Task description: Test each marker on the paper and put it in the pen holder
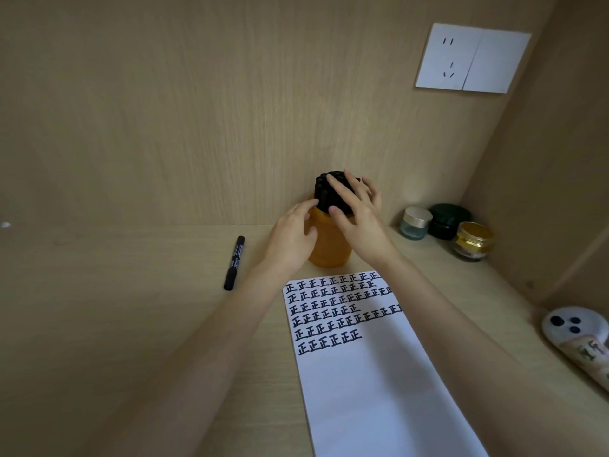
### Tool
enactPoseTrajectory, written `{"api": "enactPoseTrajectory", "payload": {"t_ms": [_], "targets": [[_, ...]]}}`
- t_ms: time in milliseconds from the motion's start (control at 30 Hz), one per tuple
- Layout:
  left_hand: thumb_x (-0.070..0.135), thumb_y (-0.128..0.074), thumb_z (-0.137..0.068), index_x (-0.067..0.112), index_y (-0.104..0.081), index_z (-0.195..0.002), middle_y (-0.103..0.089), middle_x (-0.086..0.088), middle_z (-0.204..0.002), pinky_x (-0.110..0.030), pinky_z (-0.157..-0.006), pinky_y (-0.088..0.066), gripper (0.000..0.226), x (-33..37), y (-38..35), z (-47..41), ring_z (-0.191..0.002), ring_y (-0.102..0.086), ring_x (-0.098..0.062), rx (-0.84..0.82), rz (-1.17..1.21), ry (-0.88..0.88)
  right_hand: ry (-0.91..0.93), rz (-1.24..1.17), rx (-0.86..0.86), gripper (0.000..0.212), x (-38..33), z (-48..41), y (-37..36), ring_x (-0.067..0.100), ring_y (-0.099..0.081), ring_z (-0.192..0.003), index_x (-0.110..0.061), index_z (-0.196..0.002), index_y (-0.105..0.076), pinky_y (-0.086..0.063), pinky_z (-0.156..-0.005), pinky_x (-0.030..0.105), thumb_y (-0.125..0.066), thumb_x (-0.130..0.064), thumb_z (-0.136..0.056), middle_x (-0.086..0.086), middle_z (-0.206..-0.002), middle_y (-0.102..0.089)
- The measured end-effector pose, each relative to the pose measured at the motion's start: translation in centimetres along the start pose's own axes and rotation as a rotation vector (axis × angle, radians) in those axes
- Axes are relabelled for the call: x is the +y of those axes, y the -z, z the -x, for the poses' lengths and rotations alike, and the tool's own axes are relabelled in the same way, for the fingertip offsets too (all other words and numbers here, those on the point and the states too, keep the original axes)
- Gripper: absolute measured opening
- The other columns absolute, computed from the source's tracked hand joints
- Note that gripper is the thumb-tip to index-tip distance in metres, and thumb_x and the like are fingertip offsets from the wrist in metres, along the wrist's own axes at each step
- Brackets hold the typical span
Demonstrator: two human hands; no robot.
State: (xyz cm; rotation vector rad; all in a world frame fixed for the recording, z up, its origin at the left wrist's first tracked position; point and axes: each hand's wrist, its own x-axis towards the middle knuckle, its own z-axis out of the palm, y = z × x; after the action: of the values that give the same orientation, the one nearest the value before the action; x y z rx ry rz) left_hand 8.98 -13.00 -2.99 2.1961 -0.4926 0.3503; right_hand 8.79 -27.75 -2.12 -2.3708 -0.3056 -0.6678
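Note:
An orange pen holder (pixel 331 249) stands at the back of the desk, packed with several black markers (pixel 326 189) whose caps stick up. My left hand (pixel 291 237) rests against the holder's left side, fingertips touching the marker bundle. My right hand (pixel 357 216) lies over the marker tops with its fingers spread. One black marker (pixel 234 262), capped, lies on the desk to the left of the holder. A white sheet of paper (pixel 372 384) lies in front of the holder, its upper part filled with rows of black test marks.
Three small jars (pixel 416 222) (pixel 449 221) (pixel 473 240) stand in the back right corner. A white object with black dots (pixel 580 338) lies at the right edge. A wall socket (pixel 472 58) sits on the back panel. Wooden walls close the back and right.

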Motion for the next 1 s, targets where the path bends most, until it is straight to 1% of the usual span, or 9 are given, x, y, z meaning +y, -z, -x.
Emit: {"api": "enactPoseTrajectory", "payload": {"t_ms": [100, 167, 233, 333, 400, 533, 800, 867, 1000], "targets": [[0.004, -0.048, -0.094, 0.021, -0.039, -0.14, -0.046, 0.0, -0.142, -0.016, -0.099, -0.031, 0.05, -0.3, 0.5, 0.6, -0.126, -0.045, -0.009, -0.013, 0.072, 0.015, -0.024, -0.076, 0.045, 0.05, -0.4, 0.9, 0.2, 0.011, -0.01, -0.14, -0.029, -0.146, -0.037, -0.01, -0.111, 0.025, -0.05, -0.021, -0.099, -0.004, -0.157, -0.025], [0.002, -0.048, -0.093, 0.019, -0.046, -0.136, -0.049, -0.002, -0.138, -0.022, -0.1, -0.038, 0.046, -0.8, 0.8, 1.0, -0.121, -0.05, -0.012, 0.046, 0.072, 0.027, -0.057, -0.122, 0.087, 0.047, -0.5, 1.6, 0.3, 0.003, -0.014, -0.132, -0.027, -0.144, -0.041, -0.013, -0.109, 0.022, -0.05, -0.019, -0.099, -0.006, -0.154, -0.029], [0.002, -0.048, -0.092, 0.018, -0.052, -0.129, -0.053, -0.002, -0.131, -0.027, -0.094, -0.044, 0.04, -1.6, 1.4, 1.5, -0.115, -0.054, -0.015, 0.112, -0.027, 0.058, -0.09, -0.155, 0.14, 0.044, -0.7, 2.4, 0.4, 0.002, -0.018, -0.126, -0.025, -0.141, -0.046, -0.018, -0.108, 0.021, -0.051, -0.017, -0.098, -0.005, -0.15, -0.035], [0.006, -0.05, -0.09, 0.013, -0.055, -0.125, -0.055, -0.008, -0.127, -0.035, -0.093, -0.043, 0.036, -3.7, 2.6, 2.6, -0.116, -0.05, -0.025, 0.175, -0.257, 0.13, -0.11, -0.162, 0.245, 0.038, -1.1, 3.7, 0.5, 0.003, -0.022, -0.12, -0.02, -0.134, -0.053, -0.015, -0.099, 0.001, -0.051, -0.012, -0.097, -0.004, -0.141, -0.043], [0.015, -0.055, -0.089, 0.011, -0.055, -0.123, -0.054, -0.012, -0.124, -0.039, -0.092, -0.041, 0.034, -5.2, 3.4, 3.6, -0.116, -0.046, -0.03, 0.193, -0.414, 0.229, -0.107, -0.162, 0.3, 0.034, -1.6, 4.5, 0.5, 0.002, -0.024, -0.115, -0.018, -0.128, -0.057, -0.013, -0.093, -0.004, -0.051, -0.009, -0.096, -0.005, -0.133, -0.046], [0.036, -0.064, -0.085, 0.002, -0.049, -0.118, -0.051, -0.017, -0.117, -0.041, -0.088, -0.042, 0.049, -7.5, 3.9, 5.3, -0.106, -0.049, -0.034, 0.132, -0.507, 0.434, -0.098, -0.227, 0.232, 0.026, -2.7, 6.3, 0.3, 0.001, -0.034, -0.107, -0.021, -0.115, -0.062, -0.025, -0.091, 0.006, -0.05, -0.008, -0.096, -0.008, -0.119, -0.055], [0.02, -0.054, -0.093, -0.002, -0.053, -0.112, -0.053, -0.022, -0.112, -0.043, -0.081, -0.043, 0.029, -7.8, 4.0, 6.8, -0.1, -0.055, -0.038, 0.074, -0.409, 0.479, -0.151, -0.287, 0.06, 0.024, -3.9, 9.3, 0.0, 0.008, -0.04, -0.107, -0.022, -0.11, -0.065, -0.031, -0.079, 0.001, -0.05, -0.009, -0.097, -0.015, -0.107, -0.059], [0.017, -0.051, -0.094, 0.0, -0.056, -0.108, -0.055, -0.019, -0.108, -0.038, -0.076, -0.041, 0.023, -7.2, 4.3, 7.7, -0.095, -0.055, -0.035, 0.091, -0.288, 0.459, -0.181, -0.296, 0.049, 0.023, -3.7, 9.8, 0.0, 0.002, -0.048, -0.096, -0.025, -0.112, -0.064, -0.036, -0.078, 0.004, -0.05, -0.014, -0.098, -0.012, -0.1, -0.062], [0.014, -0.048, -0.096, 0.008, -0.057, -0.103, -0.059, -0.012, -0.093, -0.032, -0.071, -0.043, 0.013, -4.3, 4.4, 10.2, -0.078, -0.058, -0.024, 0.082, -0.044, 0.33, -0.377, -0.516, -0.143, 0.025, -4.9, 10.6, 0.0, 0.003, -0.05, -0.056, -0.024, -0.117, -0.059, -0.038, -0.054, 0.017, -0.054, -0.036, -0.096, -0.003, -0.073, -0.063]]}}
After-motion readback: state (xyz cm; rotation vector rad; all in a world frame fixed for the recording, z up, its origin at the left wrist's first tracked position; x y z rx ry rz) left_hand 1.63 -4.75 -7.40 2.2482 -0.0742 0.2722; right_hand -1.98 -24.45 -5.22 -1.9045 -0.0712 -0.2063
